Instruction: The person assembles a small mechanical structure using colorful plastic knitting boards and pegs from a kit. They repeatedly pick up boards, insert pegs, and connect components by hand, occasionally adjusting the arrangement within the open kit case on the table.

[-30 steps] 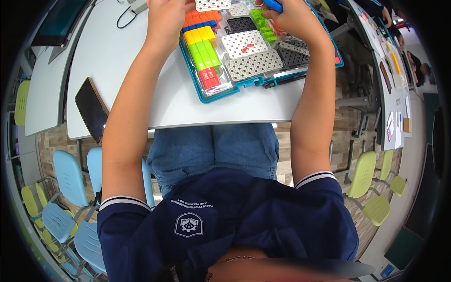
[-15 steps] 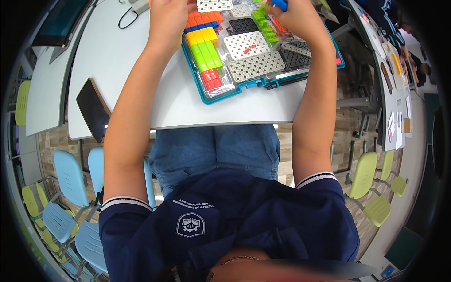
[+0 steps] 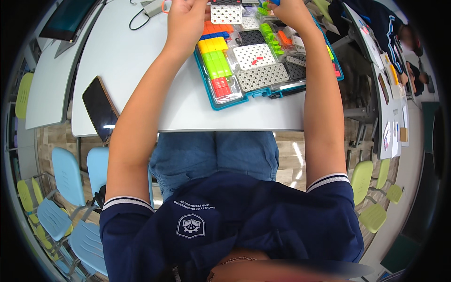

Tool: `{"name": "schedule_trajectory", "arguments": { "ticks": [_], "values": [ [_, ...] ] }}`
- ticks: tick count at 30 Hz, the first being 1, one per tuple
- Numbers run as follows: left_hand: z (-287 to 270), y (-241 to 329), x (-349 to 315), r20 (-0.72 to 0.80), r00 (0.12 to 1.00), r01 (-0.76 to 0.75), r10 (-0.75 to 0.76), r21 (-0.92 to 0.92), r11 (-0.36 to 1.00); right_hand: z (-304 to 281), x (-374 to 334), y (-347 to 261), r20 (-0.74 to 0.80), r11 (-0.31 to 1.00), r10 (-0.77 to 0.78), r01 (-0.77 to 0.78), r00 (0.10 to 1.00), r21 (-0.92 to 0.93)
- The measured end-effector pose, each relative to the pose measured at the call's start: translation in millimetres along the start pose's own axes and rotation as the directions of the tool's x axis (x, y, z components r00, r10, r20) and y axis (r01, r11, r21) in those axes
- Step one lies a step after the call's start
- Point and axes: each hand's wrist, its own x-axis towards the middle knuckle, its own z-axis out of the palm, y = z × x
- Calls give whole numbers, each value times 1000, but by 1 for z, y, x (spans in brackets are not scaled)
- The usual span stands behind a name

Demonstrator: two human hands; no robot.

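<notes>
My left hand (image 3: pixel 186 19) is at the top edge of the picture, its fingers closed on a white perforated plate (image 3: pixel 226 14) with a dark and red part at its far edge. The plate is held above a teal-rimmed parts case (image 3: pixel 221 106). My right hand (image 3: pixel 292 15) is over the case's far right, closed round a blue piece (image 3: pixel 276 2) that the top edge cuts off; its kind does not show. In the case lie orange, yellow (image 3: pixel 213 44), green (image 3: pixel 217 64) and red blocks (image 3: pixel 221 87), grey (image 3: pixel 263 76) and white perforated plates, and green toothed pieces (image 3: pixel 271 37).
The case stands on a white table (image 3: pixel 188 120). A phone (image 3: pixel 100 107) rests at the table's left front edge. Farther left are a monitor (image 3: pixel 68 22) and a cable (image 3: pixel 136 21). Blue chairs (image 3: pixel 68 175) and green chairs (image 3: pixel 362 181) flank me. Another person (image 3: pixel 381 28) is at the upper right.
The view has shifted, so the table and case appear lower and farther right. My left hand and the white plate show more fully, and the dark and red part has come into view.
</notes>
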Motion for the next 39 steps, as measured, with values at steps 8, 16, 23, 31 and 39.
{"name": "schedule_trajectory", "arguments": {
  "ticks": [8, 16, 23, 31, 39],
  "values": [
    [0, -2, 0, 40, 999, 6, -5, -20, 1000, 11, 10, 0, 44, 1000, 18, -16, 999, -24],
    [0, 0, -1, 51, 998, 23, -24, 8, 1000, 18, 23, 7, 106, 999, -20, 16, 994, 42],
    [-1, 0, -2, 56, 998, 26, -27, 14, 1000, 24, 35, 16, 144, 997, 49, -57, 988, 51],
    [-3, -4, 2, 57, 998, 38, -38, 3, 999, 42, 49, 23, 134, 994, 110, -109, 985, -13],
    [-1, -5, 0, 78, 997, 28, -26, -24, 999, 31, 49, 21, 170, 962, 274, -268, 947, -58]
  ]
}}
